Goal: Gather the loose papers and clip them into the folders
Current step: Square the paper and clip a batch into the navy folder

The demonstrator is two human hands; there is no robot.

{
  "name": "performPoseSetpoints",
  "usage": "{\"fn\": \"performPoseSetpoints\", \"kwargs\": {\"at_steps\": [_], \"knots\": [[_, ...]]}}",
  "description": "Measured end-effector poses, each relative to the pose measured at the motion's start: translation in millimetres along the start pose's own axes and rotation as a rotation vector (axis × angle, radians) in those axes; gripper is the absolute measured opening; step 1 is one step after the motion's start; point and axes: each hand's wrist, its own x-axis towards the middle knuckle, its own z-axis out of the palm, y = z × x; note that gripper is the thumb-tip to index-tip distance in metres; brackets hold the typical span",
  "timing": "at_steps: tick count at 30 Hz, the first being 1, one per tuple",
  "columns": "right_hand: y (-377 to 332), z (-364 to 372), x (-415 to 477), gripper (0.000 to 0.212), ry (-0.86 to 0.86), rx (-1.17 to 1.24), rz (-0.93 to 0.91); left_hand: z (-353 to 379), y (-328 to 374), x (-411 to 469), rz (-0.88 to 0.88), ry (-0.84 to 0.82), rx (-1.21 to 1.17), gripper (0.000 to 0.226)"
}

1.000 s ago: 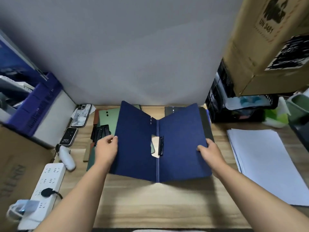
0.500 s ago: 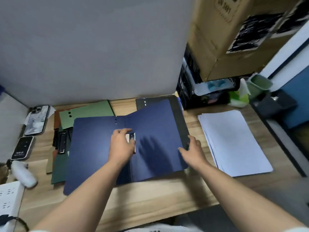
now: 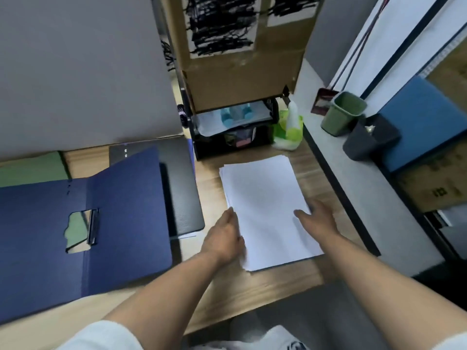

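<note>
The wooden desk carries one stack of white papers at centre right of the frame and three folders at left: one open blue folder with one metal clip, one black folder partly under it, and one green folder at upper left. The left hand lies straight-fingered against the stack's left edge and the right hand rests with fingers extended on its right edge, neither closed on the sheets. Judged light, limp and prone to fanning, the stack is best taken at both long edges; the sheet count cannot be read.

An office: desk with folders, paper tray, partition.
</note>
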Motion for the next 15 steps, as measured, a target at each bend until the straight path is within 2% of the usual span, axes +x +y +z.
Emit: {"fn": "performPoseSetpoints", "kwargs": {"at_steps": [3, 8, 10, 15], "knots": [[13, -9, 19, 0.020, -0.081, 0.047, 0.003, 16, 14, 5, -0.078, 0.019, 0.130, 0.062], [28, -24, 44, 0.011, -0.099, 0.059, 0.050, 25, 34, 13, -0.141, 0.026, 0.384, 0.070], [33, -31, 50, 0.004, -0.100, 0.088, 0.051, 23, 39, 15, -0.146, 0.013, 0.412, 0.071], [42, -41, 60, 0.005, -0.097, 0.182, 0.076, 22, 36, 16, -0.176, -0.032, 0.410, 0.080]]}}
